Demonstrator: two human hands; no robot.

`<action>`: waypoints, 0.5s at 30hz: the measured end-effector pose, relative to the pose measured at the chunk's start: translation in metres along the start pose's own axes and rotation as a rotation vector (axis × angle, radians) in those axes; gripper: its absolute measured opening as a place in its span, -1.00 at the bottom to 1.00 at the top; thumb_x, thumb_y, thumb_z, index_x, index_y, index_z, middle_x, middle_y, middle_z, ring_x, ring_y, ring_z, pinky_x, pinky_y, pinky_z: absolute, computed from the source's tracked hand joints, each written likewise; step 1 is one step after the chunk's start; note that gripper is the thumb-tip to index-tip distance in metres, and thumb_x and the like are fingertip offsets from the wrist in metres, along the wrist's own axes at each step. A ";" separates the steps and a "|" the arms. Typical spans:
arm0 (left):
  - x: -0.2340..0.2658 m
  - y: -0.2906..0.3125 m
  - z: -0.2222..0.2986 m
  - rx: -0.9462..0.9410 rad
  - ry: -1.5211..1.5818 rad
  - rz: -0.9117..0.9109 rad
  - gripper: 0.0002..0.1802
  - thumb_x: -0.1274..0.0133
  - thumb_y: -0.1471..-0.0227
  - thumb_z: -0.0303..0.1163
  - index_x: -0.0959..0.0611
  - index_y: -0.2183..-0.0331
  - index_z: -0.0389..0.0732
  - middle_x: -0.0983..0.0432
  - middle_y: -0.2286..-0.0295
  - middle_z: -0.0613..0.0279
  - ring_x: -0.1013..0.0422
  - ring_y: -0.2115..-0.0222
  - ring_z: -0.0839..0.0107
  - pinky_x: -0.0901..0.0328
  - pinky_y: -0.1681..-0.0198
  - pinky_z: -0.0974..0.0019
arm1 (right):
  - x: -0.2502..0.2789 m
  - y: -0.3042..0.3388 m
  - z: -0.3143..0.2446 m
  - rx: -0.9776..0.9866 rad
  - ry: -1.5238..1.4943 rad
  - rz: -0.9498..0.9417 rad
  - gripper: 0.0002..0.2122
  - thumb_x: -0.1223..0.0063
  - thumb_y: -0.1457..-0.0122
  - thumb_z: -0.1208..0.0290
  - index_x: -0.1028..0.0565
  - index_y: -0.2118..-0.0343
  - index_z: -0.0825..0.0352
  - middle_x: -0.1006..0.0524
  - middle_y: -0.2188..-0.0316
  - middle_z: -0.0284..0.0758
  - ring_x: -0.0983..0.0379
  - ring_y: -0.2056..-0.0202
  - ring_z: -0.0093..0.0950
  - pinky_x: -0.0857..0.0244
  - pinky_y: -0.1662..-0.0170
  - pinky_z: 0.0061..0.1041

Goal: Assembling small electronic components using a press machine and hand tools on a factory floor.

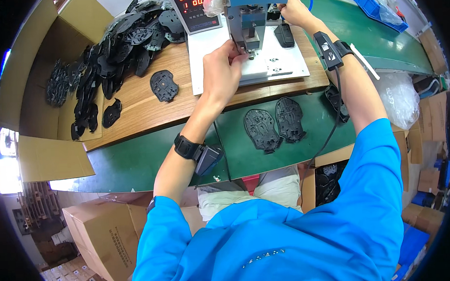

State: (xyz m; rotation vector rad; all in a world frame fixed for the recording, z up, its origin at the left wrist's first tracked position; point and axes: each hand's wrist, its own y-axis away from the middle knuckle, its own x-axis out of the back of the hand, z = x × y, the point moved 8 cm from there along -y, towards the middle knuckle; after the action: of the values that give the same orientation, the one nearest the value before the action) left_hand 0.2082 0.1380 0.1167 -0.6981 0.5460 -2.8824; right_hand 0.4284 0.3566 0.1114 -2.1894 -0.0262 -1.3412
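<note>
My left hand is at the front of a bench press, thumb and fingers pinched together just below its head. Whatever lies between those fingertips is too small to make out. Behind the press on the right, my right hand has its fingers curled in against a dark part, mostly hidden. Below that hand, a black oblong piece rests on the white base plate. Two black moulded plastic plates lie side by side on the green table in front, and a single black plate sits on the wooden board.
A large heap of black plastic parts spills from an open cardboard box at left. Beside the press stands a control box with red digits. A blue tray is at back right, and a cable hangs from my right wrist.
</note>
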 end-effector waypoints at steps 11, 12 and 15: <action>0.008 0.000 0.002 0.009 0.008 -0.048 -0.88 -0.14 -0.04 -0.64 -0.70 0.32 -0.35 -0.66 0.53 0.11 -0.55 0.53 0.48 -0.40 0.42 0.36 | -0.008 -0.002 -0.001 -0.043 -0.042 -0.050 -0.47 0.10 -0.13 0.60 -0.50 -0.17 0.01 -0.61 0.18 0.06 -0.56 0.13 0.03 -0.44 0.00 -0.13; 0.007 0.000 0.002 0.009 0.009 -0.050 -0.88 -0.14 -0.04 -0.64 -0.70 0.32 -0.35 -0.66 0.53 0.11 -0.55 0.53 0.48 -0.40 0.42 0.36 | -0.006 -0.001 -0.002 -0.036 -0.009 -0.038 -0.47 0.10 -0.14 0.60 -0.50 -0.17 0.01 -0.61 0.18 0.06 -0.56 0.13 0.03 -0.44 0.00 -0.14; 0.005 0.001 0.001 -0.018 -0.006 -0.039 -0.89 -0.14 -0.04 -0.64 -0.69 0.32 -0.35 -0.65 0.54 0.15 -0.52 0.56 0.51 -0.38 0.46 0.38 | 0.000 0.002 -0.004 -0.028 0.017 -0.037 -0.49 0.09 -0.15 0.58 -0.50 -0.17 0.05 -0.61 0.18 0.06 -0.56 0.12 0.02 -0.43 0.00 -0.15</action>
State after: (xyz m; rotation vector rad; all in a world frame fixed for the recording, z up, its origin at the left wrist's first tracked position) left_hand 0.2042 0.1357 0.1194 -0.7275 0.5648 -2.9143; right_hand 0.4255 0.3535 0.1118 -2.2105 -0.0423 -1.3884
